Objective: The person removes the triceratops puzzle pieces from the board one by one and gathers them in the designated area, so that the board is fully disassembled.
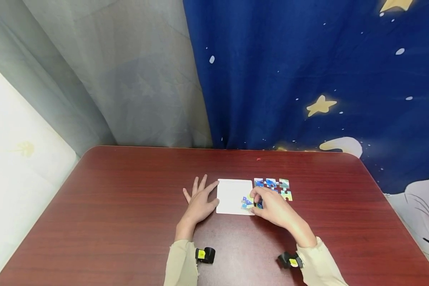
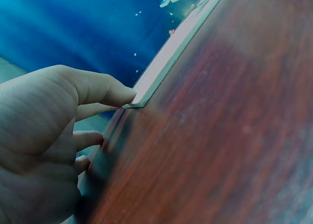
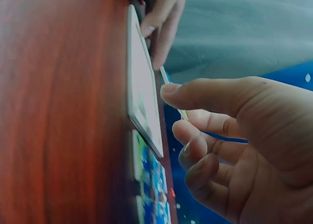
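Note:
A white puzzle board lies on the table. My left hand is at its left edge, thumb and forefinger touching the rim and the other fingers spread over the tabletop. In the left wrist view the thumb presses at the board's corner. Above the board's right part my right hand pinches a puzzle piece between thumb and fingers. The right wrist view shows this puzzle piece tilted and raised off the board, mostly edge-on. Its picture is largely hidden there.
Several loose puzzle pieces in blue, green and yellow lie right of the board, some covered by the right hand. A small red bit lies near the far edge of the brown table. Curtains hang behind it.

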`<action>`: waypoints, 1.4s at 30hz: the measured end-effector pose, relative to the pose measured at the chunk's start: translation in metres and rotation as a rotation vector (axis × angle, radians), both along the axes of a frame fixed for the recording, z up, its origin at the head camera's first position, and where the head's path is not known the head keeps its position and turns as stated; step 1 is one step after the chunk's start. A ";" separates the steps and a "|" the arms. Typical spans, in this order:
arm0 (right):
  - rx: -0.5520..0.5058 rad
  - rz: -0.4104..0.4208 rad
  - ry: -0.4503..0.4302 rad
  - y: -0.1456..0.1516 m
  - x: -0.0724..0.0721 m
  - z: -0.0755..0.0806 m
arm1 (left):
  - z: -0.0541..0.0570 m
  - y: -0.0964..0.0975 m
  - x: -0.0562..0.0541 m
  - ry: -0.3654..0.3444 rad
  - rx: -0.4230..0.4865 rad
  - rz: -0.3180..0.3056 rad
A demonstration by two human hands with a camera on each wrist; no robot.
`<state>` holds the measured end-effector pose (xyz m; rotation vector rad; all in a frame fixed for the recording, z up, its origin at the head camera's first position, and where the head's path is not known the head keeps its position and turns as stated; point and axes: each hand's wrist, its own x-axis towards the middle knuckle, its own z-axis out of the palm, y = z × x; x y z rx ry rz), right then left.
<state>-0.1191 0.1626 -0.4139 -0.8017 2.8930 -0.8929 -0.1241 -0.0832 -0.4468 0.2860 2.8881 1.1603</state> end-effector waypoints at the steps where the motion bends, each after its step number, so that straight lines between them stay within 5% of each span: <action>1: -0.001 0.001 -0.002 0.003 -0.001 0.001 | 0.000 0.000 0.000 0.000 0.003 -0.001; 21: -0.042 -0.143 -0.067 0.084 0.004 0.009 | 0.000 -0.001 0.001 -0.004 -0.009 -0.001; 42: -0.097 -0.153 -0.251 0.114 0.011 -0.005 | -0.002 0.000 0.001 -0.011 -0.001 -0.003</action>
